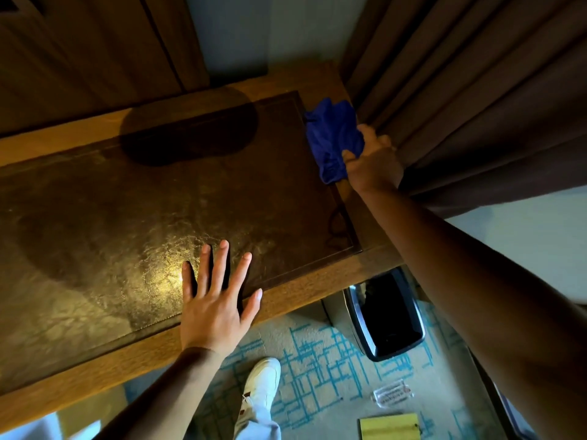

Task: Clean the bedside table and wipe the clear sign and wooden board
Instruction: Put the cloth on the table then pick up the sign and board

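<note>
The bedside table (pixel 95 360) is a wooden top with a dark leather-like inlay. My right hand (pixel 371 160) grips a crumpled blue cloth (pixel 332 138) and presses it on the table's far right corner, next to the curtain. My left hand (pixel 216 296) lies flat on the table near its front edge, fingers spread, holding nothing. On the carpet at the lower right lie the clear sign (pixel 392 393) and the pale wooden board (pixel 390 427).
A brown curtain (pixel 476 90) hangs against the table's right side. A black bin with a chrome rim (pixel 386 315) stands on the patterned carpet below the table's corner. My white shoe (pixel 262 382) is on the carpet by the front edge. Wood panelling rises behind the table.
</note>
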The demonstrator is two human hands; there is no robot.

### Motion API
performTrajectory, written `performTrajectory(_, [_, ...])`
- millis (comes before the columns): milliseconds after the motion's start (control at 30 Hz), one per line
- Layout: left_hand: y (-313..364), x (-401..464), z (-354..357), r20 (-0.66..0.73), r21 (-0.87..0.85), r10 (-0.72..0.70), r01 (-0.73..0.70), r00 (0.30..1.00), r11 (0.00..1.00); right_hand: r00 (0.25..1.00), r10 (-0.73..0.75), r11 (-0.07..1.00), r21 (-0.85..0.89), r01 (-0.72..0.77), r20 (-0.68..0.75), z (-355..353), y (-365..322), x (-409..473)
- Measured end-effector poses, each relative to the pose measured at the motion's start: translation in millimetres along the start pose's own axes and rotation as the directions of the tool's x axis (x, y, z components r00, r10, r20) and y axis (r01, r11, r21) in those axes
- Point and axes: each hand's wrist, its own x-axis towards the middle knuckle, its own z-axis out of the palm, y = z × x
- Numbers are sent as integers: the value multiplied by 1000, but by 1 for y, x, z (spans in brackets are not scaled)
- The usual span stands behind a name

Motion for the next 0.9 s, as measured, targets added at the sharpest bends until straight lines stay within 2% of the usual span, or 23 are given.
performTrajectory(133, [1, 0, -1, -13, 2, 3, -3, 1000, 1000, 998, -12, 959, -281, 27, 57, -5, -5, 1])
performTrajectory(200, [0, 0, -1, -15, 8, -3, 3, 1000, 1000, 993, 13, 957, -291, 22, 119, -12, -8, -1])
performTrajectory(333, [4, -1, -3, -18, -23, 1, -1, 1000, 1000, 995, -45, 985, -163, 59, 87, -33, 13, -37])
performTrajectory(400, [4, 2, -8, -53, -19, 2, -3, 999, 1000, 995, -90, 994, -62, 93, 51, -48, 31, -67])
performTrajectory(467, [14, 12, -21, -114, -56, 38, -45, 993, 997, 997, -71, 996, 52, 71, 4, -66, 60, -98])
performTrajectory(567, [55, 12, -44, -156, -176, 202, -228, 967, 958, 996, -2, 980, 196, 20, -94, -93, 117, -161])
performTrajectory(633, [94, -7, -46, -121, -327, 361, -381, 924, 865, 972, 64, 964, 267, -2, -224, -99, 165, -218])
performTrajectory(700, [130, -33, -37, -83, -464, 470, -452, 879, 762, 948, 158, 945, 321, -63, -277, -89, 215, -285])
performTrajectory(733, [149, -46, -27, -65, -491, 522, -482, 851, 725, 933, 246, 925, 350, -145, -262, -81, 241, -325])
performTrajectory(833, [199, -79, 13, -39, -500, 669, -594, 742, 630, 835, 531, 805, 393, -444, -143, -35, 318, -439])
performTrajectory(900, [230, -98, 42, 18, -499, 751, -645, 660, 579, 771, 637, 722, 358, -592, -11, 2, 365, -504])
